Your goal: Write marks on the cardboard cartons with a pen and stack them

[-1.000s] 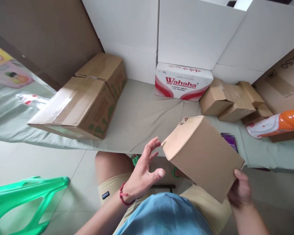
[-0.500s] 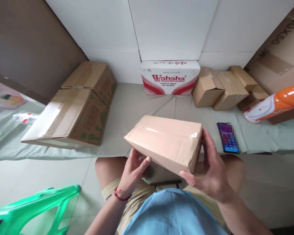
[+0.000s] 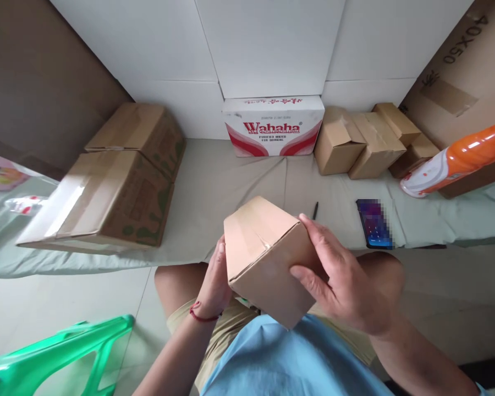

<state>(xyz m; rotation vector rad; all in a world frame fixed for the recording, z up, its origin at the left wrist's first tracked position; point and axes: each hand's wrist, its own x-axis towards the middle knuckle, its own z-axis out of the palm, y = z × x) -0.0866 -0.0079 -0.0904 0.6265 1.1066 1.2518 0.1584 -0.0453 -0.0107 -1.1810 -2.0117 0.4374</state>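
Observation:
A small brown cardboard box [image 3: 268, 258] with clear tape along its top seam is held up over my lap, tilted, with one end facing me. On its left side my left hand [image 3: 218, 278] presses with fingers partly hidden behind the box. My right hand [image 3: 346, 280] grips the right side, its thumb lying on the near end and its index finger at the upper corner. On the table beyond my right hand lies a dark pen-like stick [image 3: 315, 210]. A phone [image 3: 373, 223] with a lit screen rests farther right.
Two larger cartons [image 3: 107, 192] stand on the left of the cloth-covered table [image 3: 202, 187]. A Wahaha carton [image 3: 274, 129] is against the white back panel. Several small boxes [image 3: 375, 143] and an orange bottle [image 3: 457, 157] are at the right. A green stool [image 3: 58, 352] stands lower left.
The box has been turned so that its end faces me, and both hands have shifted their hold with it. The dark stick behind it has come into sight. The view has moved slightly right.

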